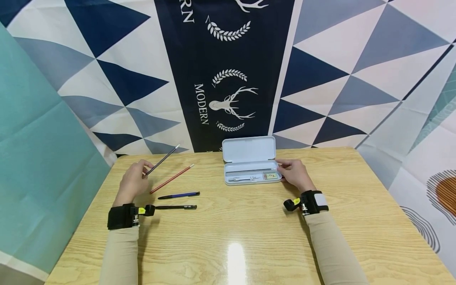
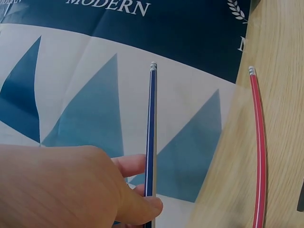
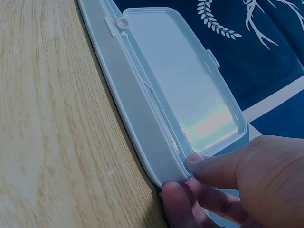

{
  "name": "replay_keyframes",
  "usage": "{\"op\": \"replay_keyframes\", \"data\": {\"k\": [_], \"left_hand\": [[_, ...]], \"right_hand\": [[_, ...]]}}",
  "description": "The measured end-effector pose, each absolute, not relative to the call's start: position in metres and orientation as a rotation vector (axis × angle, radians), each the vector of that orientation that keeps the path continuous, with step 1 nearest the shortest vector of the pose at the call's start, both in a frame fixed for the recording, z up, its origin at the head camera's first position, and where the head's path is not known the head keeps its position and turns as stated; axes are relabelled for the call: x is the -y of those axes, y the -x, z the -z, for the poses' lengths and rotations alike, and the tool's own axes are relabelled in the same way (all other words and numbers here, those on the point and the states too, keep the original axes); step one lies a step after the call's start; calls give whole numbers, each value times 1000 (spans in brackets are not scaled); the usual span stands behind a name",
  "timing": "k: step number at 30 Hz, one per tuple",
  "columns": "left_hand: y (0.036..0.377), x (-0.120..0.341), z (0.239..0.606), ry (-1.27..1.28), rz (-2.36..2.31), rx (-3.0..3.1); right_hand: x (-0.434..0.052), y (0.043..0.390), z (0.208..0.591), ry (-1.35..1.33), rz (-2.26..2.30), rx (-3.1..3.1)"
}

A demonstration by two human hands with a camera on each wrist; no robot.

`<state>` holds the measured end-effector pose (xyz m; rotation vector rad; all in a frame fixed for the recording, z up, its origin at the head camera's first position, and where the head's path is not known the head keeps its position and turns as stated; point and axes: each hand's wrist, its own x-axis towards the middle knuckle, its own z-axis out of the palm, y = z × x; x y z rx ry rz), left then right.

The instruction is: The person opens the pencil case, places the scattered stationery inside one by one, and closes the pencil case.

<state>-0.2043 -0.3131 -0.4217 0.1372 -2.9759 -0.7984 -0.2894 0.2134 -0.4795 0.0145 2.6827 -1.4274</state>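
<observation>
My left hand [image 1: 132,180] pinches a dark blue pencil [image 2: 151,128] between thumb and fingers at the left side of the table. The pencil slants up to the right, its white end uppermost. Beside this hand lies a red pencil [image 1: 171,179] on the wood. At the back middle stands a pale blue pencil case [image 1: 248,149] with its lid raised. Inside it are a compass [image 1: 244,179], a small yellow-green item [image 1: 270,175] and a long dark thin stick [image 1: 246,171]. My right hand [image 1: 295,174] grips the case's right end, the thumb on its rim.
Nearer than the red pencil, a blue pen [image 1: 179,195] and a black pen [image 1: 176,207] lie side by side on the wooden table [image 1: 221,229]. A patterned cloth [image 1: 135,79] hangs right behind the table's back edge.
</observation>
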Motion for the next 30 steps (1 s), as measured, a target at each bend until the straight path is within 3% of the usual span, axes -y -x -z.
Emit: {"op": "replay_keyframes", "data": {"k": [30], "left_hand": [[210,292,404,82,741,2906]], "right_hand": [[-212,286,478,-12,1417,-2697]]}}
